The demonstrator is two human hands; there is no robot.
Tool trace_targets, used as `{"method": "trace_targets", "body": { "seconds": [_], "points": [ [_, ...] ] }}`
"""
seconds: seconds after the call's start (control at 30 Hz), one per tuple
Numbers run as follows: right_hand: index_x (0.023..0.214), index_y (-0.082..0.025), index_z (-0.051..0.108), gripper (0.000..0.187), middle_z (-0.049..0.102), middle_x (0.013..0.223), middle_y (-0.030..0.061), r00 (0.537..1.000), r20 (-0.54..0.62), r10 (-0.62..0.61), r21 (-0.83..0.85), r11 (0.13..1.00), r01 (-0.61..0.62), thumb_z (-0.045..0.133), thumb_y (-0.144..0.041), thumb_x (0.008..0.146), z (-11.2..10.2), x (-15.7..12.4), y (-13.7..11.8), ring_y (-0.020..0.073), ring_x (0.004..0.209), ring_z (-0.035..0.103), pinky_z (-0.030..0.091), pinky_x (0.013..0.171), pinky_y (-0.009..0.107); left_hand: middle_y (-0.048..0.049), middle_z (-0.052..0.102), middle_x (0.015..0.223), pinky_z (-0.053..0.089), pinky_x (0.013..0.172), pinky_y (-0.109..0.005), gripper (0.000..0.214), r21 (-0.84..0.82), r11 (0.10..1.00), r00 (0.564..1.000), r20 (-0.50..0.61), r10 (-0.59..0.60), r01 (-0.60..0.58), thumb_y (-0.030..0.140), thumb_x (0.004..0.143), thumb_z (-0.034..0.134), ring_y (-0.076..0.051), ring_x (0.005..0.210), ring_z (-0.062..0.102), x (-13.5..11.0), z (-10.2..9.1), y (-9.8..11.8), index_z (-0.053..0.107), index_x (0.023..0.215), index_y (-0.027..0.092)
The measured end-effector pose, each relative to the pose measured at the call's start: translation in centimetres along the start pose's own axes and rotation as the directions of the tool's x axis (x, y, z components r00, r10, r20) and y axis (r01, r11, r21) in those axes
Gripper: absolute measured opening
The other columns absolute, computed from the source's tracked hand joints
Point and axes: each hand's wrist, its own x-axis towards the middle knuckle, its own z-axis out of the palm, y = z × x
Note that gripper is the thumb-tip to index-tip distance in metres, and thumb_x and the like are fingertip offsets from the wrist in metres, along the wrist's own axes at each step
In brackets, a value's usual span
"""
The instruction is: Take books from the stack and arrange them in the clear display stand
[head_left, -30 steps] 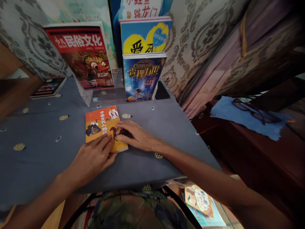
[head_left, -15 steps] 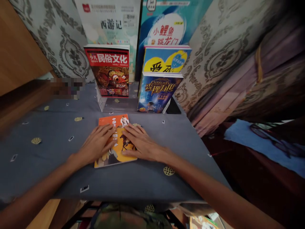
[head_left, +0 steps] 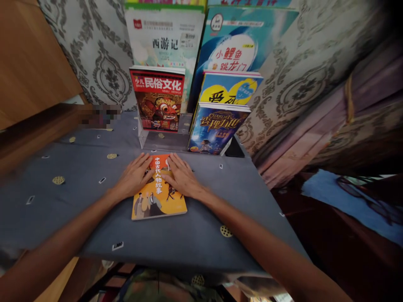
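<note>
A closed book [head_left: 160, 201] with an orange and yellow cover lies flat on the cloth-covered table [head_left: 214, 235]. White characters run down its front, with robed figures drawn at the lower left. My left hand [head_left: 134, 175] rests on its upper left side, fingers stretched forward. On the upper right side lies my right hand [head_left: 182, 178], flat, its fingers stretched too and covering part of a horse drawing. Both thumbs point inward over the cover.
Behind the book, a clear stand [head_left: 157, 141] holds a red-topped book [head_left: 162, 107], a dark blue book [head_left: 217, 128] and a yellow-and-blue book [head_left: 231, 88]. Taller books rise behind. A dark flat object [head_left: 235, 149] lies beside the stand. Glasses [head_left: 365, 197] rest on blue cloth at right.
Both hands have slid outward and forward to the book's upper sides, uncovering the title and the lower figures. The view has shifted slightly, so the stand sits lower and further right.
</note>
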Motion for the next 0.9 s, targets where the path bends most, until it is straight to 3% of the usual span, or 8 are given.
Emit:
{"method": "trace_targets", "body": {
  "seconds": [0.2,0.33,0.47,0.57,0.67,0.77,0.83,0.9],
  "points": [
    [0.157,-0.012,0.028,0.074,0.022,0.165,0.0200,0.998,-0.023,-0.057,0.024,0.998,0.058,0.044,-0.055,0.099,0.7,-4.2,-1.1,0.0304,0.154,0.018,0.022,0.122,0.057,-0.0250,0.044,0.152,0.039,0.111,-0.054,0.056,0.081,0.989,0.990,-0.080,-0.118,0.124,0.045,0.100,0.035,-0.036,0.140,0.045,-0.6,-0.5,1.1,0.052,0.141,0.010],
    [0.156,-0.004,0.027,0.080,0.020,0.165,0.0233,0.997,0.018,-0.079,0.023,0.997,0.079,0.046,-0.056,0.098,0.9,-5.9,-1.5,0.0316,0.155,0.015,0.019,0.125,0.054,-0.0260,0.053,0.143,0.046,0.103,-0.053,0.053,0.079,0.979,0.976,-0.122,-0.178,0.188,0.043,0.099,0.037,-0.036,0.126,0.058,-1.0,-0.9,1.9,0.051,0.140,0.011],
    [0.157,-0.006,0.026,0.079,0.020,0.165,0.0220,0.998,0.005,-0.070,0.035,0.997,0.070,0.048,-0.054,0.098,1.0,-6.2,-1.5,0.0318,0.154,0.015,0.021,0.125,0.055,-0.0248,0.056,0.141,0.044,0.106,-0.053,0.056,-0.115,0.980,0.969,-0.166,-0.183,0.165,0.040,0.095,0.040,-0.036,0.131,0.054,-1.0,-0.5,1.5,0.048,0.141,0.009],
    [0.158,-0.009,0.025,0.078,0.019,0.165,0.0207,0.998,-0.007,-0.065,0.052,0.997,0.065,0.048,-0.053,0.098,1.0,-6.2,-1.5,0.0322,0.154,0.016,0.023,0.124,0.056,-0.0206,0.059,0.138,0.042,0.110,-0.052,0.057,-0.364,0.918,0.955,-0.180,-0.237,0.159,0.040,0.090,0.049,-0.033,0.130,0.056,-0.7,-0.2,0.7,0.051,0.138,0.011],
    [0.159,-0.011,0.025,0.079,0.018,0.166,0.0194,0.999,-0.012,-0.051,0.069,0.996,0.051,0.049,-0.054,0.097,1.1,-6.3,-1.4,0.0334,0.154,0.017,0.025,0.124,0.056,-0.0173,0.062,0.135,0.048,0.106,-0.047,0.057,-0.696,0.686,0.907,-0.122,-0.404,0.211,0.035,0.082,0.061,-0.030,0.124,0.061,0.0,-0.4,0.1,0.053,0.134,0.015],
    [0.159,-0.012,0.024,0.080,0.018,0.166,0.0186,0.999,-0.014,-0.032,0.074,0.997,0.033,0.051,-0.054,0.096,1.2,-6.4,-1.3,0.0344,0.154,0.016,0.025,0.123,0.058,-0.0153,0.070,0.121,0.057,0.091,-0.037,0.051,-0.923,0.269,0.802,0.066,-0.594,0.275,0.023,0.076,0.068,-0.025,0.108,0.070,0.5,-1.1,0.2,0.058,0.126,0.015],
    [0.160,-0.014,0.023,0.079,0.018,0.166,0.0175,0.999,-0.017,-0.035,0.078,0.996,0.037,0.051,-0.052,0.097,1.4,-6.5,-1.2,0.0339,0.154,0.016,0.025,0.123,0.059,-0.0145,0.075,0.102,0.059,0.079,-0.033,0.041,-0.957,0.000,0.776,0.236,-0.585,0.291,0.017,0.073,0.071,-0.024,0.090,0.074,0.5,-1.6,0.6,0.063,0.113,0.011],
    [0.161,-0.017,0.020,0.078,0.017,0.166,0.0160,0.999,-0.028,-0.044,0.090,0.995,0.046,0.051,-0.052,0.097,1.4,-6.5,-1.1,0.0331,0.154,0.017,0.026,0.123,0.059,-0.0140,0.076,0.088,0.060,0.071,-0.032,0.029,-0.937,-0.182,0.798,0.348,-0.491,0.297,0.014,0.072,0.074,-0.023,0.076,0.075,0.3,-1.9,1.3,0.068,0.100,0.009]
  ]
}}
